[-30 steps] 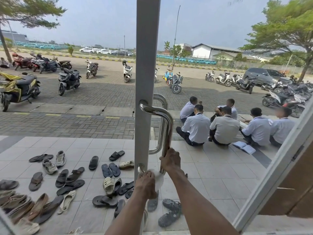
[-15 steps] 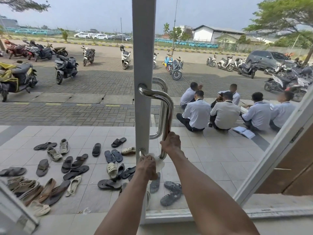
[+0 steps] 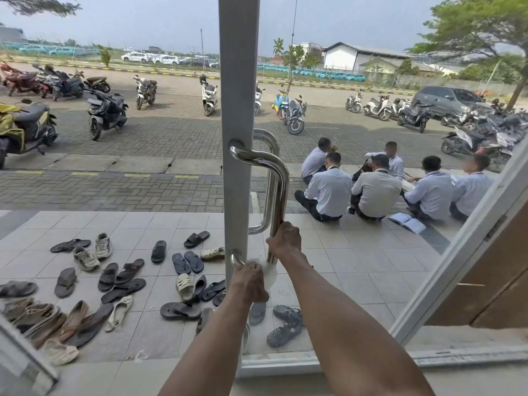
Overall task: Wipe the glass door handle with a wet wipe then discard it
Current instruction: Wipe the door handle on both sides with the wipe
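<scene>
Wet wipe [image 3: 271, 272], bunched in the curled left hand [image 3: 248, 284], presses against the lower bend of the door handle [image 3: 281, 184] at center frame. The right hand [image 3: 284, 242] grips the handle's upright bar just above.

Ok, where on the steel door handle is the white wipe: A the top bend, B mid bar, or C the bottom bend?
C: the left hand holds the white wet wipe at the bottom bend of the shiny steel door handle, below the right hand.

You've got nothing readable here: plates on the scooters [image 3: 210, 95] are too tiny, and the open book [image 3: 407, 222] is just blur.
</scene>
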A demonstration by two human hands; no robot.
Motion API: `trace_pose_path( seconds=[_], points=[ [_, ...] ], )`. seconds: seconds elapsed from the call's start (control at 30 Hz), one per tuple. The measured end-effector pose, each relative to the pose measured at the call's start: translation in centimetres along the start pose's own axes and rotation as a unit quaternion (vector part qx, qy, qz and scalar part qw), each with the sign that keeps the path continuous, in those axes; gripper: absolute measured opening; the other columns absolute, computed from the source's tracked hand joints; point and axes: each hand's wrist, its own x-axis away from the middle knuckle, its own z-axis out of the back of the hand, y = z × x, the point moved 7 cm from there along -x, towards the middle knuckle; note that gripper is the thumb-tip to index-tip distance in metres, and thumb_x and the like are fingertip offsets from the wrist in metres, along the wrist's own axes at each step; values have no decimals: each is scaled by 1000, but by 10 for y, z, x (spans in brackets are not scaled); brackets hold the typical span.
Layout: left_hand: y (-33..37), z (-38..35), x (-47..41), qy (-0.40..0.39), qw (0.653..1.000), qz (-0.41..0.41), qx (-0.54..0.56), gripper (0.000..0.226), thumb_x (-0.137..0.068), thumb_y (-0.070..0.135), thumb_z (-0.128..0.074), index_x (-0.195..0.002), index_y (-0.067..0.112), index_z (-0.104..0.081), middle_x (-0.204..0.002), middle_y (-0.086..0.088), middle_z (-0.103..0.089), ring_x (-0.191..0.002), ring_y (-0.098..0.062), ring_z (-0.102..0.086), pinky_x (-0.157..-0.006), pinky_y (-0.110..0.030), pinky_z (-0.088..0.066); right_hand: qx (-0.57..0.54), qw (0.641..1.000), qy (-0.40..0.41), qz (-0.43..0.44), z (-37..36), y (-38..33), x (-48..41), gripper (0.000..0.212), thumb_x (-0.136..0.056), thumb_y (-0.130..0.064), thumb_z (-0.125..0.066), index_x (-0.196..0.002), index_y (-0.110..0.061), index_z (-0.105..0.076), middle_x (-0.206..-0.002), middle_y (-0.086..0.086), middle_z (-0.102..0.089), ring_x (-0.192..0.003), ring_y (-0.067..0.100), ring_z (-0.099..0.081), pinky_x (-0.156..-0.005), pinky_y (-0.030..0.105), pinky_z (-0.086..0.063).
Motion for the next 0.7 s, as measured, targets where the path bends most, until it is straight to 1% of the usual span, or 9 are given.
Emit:
trace_pose_path(
  seconds=[0.1,0.23,0.3,0.37,0.43,0.5,0.6,0.7],
  points=[
    [-1,-3,2,10,1000,-1,-12,79,-82,31,-59,-146,2,-24,-152,-13,-31,-142,-25,-28,-119,-40,-19,6,1000,-5,0,0,0,1,34,-89,-15,-64,-117,2,-54,-120,21,-61,-111,33,-61,-86,32,-51],
    [-21,-2,2,7,999,25,-37,90,-88,42,-56,-150,0,-8,-159,-14,-15,-148,-27,-14,-122,-45,-7,18,1000,-12,10,-2,0,0,35,-90,-16,-62,-119,1,-53,-124,21,-58,-112,32,-60,-89,33,-51],
    [-32,-4,-2,-3,999,39,-25,93,-88,39,-57,-151,0,-2,-162,-12,-4,-150,-24,-4,-122,-42,-2,25,999,-17,11,-4,2,-1,37,-91,-17,-62,-121,1,-51,-127,23,-55,-113,32,-59,-90,33,-50],
    [-37,-3,-7,-8,999,51,-6,95,-88,36,-57,-152,0,3,-162,-12,3,-150,-22,1,-123,-38,-2,28,999,-19,13,-5,2,-5,40,-91,-19,-62,-124,1,-49,-131,26,-52,-114,32,-59,-91,32,-50],
    [-35,0,-10,-9,998,57,4,96,-89,40,-57,-151,-3,3,-162,-14,3,-150,-24,0,-123,-36,-5,32,999,-20,14,-5,2,-8,43,-91,-20,-62,-125,1,-47,-134,29,-49,-115,32,-58,-92,32,-48],
    [-26,0,-9,-8,998,56,3,96,-88,43,-57,-150,-5,-1,-161,-17,-1,-150,-27,-4,-123,-36,-9,34,999,-17,11,-5,3,-8,42,-91,-19,-63,-125,1,-48,-133,27,-50,-115,32,-58,-91,32,-48],
    [-4,-5,-4,-8,999,42,4,94,-87,33,-57,-149,-8,0,-160,-20,-5,-149,-30,-6,-123,-37,-9,31,999,-17,10,-5,3,-7,44,-90,-19,-64,-125,1,-48,-131,23,-52,-116,31,-58,-90,32,-48],
    [8,-8,0,-15,999,40,-6,98,-84,32,-61,-148,-9,2,-159,-23,-4,-149,-31,-7,-123,-37,-9,29,999,-16,9,-4,2,-5,43,-90,-18,-64,-126,1,-47,-134,25,-50,-117,32,-57,-90,31,-48]
  ],
)
